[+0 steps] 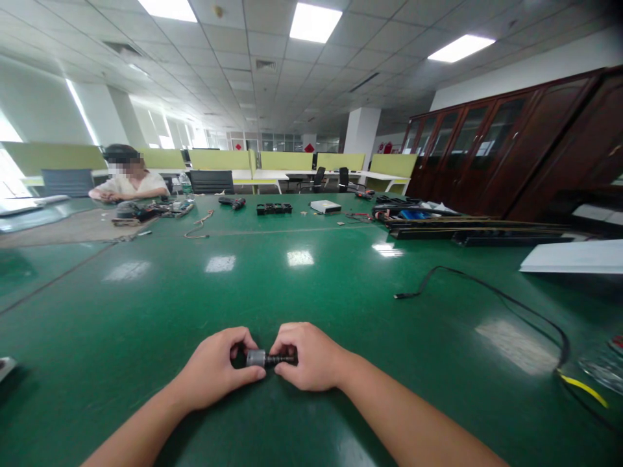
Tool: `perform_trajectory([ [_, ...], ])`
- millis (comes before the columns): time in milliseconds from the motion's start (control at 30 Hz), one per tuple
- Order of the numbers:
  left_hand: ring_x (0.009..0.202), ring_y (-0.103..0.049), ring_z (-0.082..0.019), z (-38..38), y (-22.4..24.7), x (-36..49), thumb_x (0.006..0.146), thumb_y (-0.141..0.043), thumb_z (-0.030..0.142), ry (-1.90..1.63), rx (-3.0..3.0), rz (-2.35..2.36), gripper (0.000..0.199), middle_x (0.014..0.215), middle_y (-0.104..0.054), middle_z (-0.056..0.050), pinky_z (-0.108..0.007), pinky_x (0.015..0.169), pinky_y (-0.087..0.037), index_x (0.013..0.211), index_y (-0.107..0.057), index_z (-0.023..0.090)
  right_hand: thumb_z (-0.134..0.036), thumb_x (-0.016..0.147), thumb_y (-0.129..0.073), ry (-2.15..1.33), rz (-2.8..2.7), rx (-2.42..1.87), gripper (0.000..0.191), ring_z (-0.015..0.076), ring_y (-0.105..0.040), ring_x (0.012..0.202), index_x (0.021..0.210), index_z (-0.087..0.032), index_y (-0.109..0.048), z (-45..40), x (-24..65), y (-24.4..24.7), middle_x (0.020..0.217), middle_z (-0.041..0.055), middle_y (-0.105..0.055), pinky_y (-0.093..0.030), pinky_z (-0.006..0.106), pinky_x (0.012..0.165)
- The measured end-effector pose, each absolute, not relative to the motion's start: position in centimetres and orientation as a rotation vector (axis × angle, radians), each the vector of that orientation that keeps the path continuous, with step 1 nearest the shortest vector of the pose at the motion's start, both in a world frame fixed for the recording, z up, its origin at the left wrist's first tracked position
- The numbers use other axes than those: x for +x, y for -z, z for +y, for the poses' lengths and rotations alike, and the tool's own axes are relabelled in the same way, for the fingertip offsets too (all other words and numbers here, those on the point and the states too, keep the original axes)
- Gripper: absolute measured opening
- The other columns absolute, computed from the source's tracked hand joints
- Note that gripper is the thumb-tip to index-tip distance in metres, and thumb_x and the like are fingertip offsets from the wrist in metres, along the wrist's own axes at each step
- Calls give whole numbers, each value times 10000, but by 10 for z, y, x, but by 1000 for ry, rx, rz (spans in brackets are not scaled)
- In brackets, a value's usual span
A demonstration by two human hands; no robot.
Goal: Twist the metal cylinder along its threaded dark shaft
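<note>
Low in the middle of the view, a small grey metal cylinder [256, 358] lies on its side just above the green tabletop [292, 285]. A dark, ribbed, screw-like shaft [276, 359] sticks out of its right end. My left hand [221, 363] is closed on the cylinder, thumb below and fingers above. On the shaft my right hand [307, 357] is closed in a pinch, its curled fingers covering the shaft's far end. I cannot tell whether cylinder and shaft are one piece.
A black cable [487, 285] snakes along the right, near a clear bottle [603, 363] and a white panel [574, 257]. Farther back lie dark rails [467, 230], a white box [325, 207], black parts [274, 208] and a power tool [232, 203]. A person [131, 181] sits at far left.
</note>
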State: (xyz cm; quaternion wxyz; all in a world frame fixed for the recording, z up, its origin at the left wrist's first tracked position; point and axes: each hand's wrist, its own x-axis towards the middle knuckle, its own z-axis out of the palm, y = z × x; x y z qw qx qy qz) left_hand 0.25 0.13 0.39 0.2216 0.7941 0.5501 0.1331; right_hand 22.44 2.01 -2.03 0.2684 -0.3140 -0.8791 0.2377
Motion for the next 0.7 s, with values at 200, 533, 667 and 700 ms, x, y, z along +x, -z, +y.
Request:
perform_trajectory([
  [200, 728, -552, -183, 2, -2, 2, 712, -711, 476, -376, 2201, 1510, 294, 767, -627, 19, -248, 635, -346, 842, -661, 217, -177, 700, -679, -685, -2372, -868, 147, 132, -553, 671, 845, -180, -699, 20, 226, 19, 752, -2, -593, -425, 225, 619],
  [533, 731, -551, -185, 1, -2, 1, 711, -693, 496, -372, 2194, 1520, 307, 779, -637, 12, -247, 634, -349, 836, -660, 218, -193, 699, -689, -648, -2403, -894, 130, 122, -545, 631, 823, -177, -725, 22, 229, 20, 725, -3, -609, -405, 227, 590],
  [667, 732, -551, -183, 2, -2, 1, 718, -702, 502, -375, 2207, 1511, 310, 779, -633, 15, -246, 637, -348, 823, -650, 215, -196, 696, -692, -648, -2396, -905, 128, 119, -541, 624, 817, -180, -733, 23, 230, 21, 716, -6, -607, -401, 227, 584],
  [700, 731, -550, -183, 2, -2, 1, 722, -704, 502, -380, 2211, 1505, 309, 778, -631, 16, -246, 638, -348, 818, -646, 214, -195, 696, -692, -653, -2392, -909, 129, 118, -540, 623, 816, -180, -734, 23, 230, 20, 714, -6, -607, -400, 227, 583],
])
